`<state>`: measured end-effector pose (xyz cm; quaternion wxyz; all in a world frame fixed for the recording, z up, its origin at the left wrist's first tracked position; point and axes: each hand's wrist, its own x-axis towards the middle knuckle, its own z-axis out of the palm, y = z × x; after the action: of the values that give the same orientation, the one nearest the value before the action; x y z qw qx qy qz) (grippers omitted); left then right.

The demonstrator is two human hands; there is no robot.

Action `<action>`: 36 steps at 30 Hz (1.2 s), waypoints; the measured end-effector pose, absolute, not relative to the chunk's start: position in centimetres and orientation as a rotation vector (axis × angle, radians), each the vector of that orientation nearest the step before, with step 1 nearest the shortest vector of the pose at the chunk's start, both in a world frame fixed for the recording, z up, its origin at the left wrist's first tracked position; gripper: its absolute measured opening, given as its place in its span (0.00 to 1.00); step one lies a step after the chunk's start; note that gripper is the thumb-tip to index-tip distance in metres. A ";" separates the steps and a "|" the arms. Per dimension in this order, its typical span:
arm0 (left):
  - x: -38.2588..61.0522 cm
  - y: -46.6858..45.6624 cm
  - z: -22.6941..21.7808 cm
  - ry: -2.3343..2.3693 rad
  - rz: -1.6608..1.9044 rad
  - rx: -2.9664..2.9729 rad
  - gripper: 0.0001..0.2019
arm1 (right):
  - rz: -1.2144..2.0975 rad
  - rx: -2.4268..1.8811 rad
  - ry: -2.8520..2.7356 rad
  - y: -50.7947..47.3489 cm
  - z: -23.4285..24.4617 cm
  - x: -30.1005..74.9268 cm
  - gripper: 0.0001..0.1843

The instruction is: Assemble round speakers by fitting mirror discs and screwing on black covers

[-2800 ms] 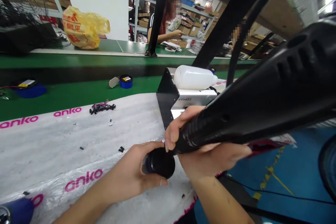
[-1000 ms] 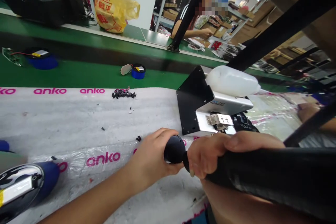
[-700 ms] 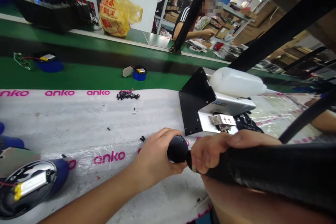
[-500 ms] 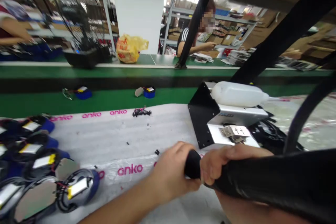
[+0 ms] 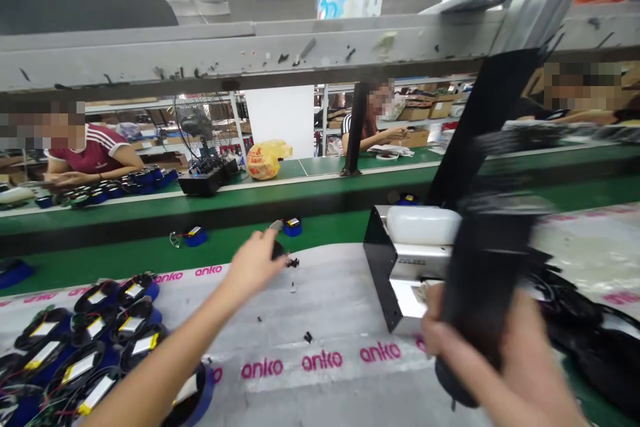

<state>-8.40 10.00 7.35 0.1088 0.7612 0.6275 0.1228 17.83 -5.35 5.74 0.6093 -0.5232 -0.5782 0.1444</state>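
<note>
My right hand is wrapped round a thick black cylinder, held upright at the right; its upper end is smeared by motion. My left hand reaches out over the far part of the white sheet. Between its thumb and fingers shows a small dark rounded piece, mostly hidden. Just beyond the thumb lies a little heap of black bits. A blue round unit with a white battery sits on the green surface behind that hand.
Many blue round units crowd the left side. A metal stand bearing a white bottle is near the right hand. Black coiled parts lie farther right. A beam crosses overhead. Several co-workers sit across the bench.
My hands have parted: the left moved away to the far left, the right turned the cylinder from lying level to upright. The view has tilted up, showing the beam.
</note>
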 end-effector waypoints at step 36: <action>-4.4 4.0 6.8 1.237 0.439 2.371 0.27 | -0.497 -1.132 -1.696 -5.7 4.9 20.3 0.25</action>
<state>-4.39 3.96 6.82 0.2143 0.8546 0.4457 0.1583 20.31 -5.70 4.86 0.4983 -0.4675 -0.7007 -0.2052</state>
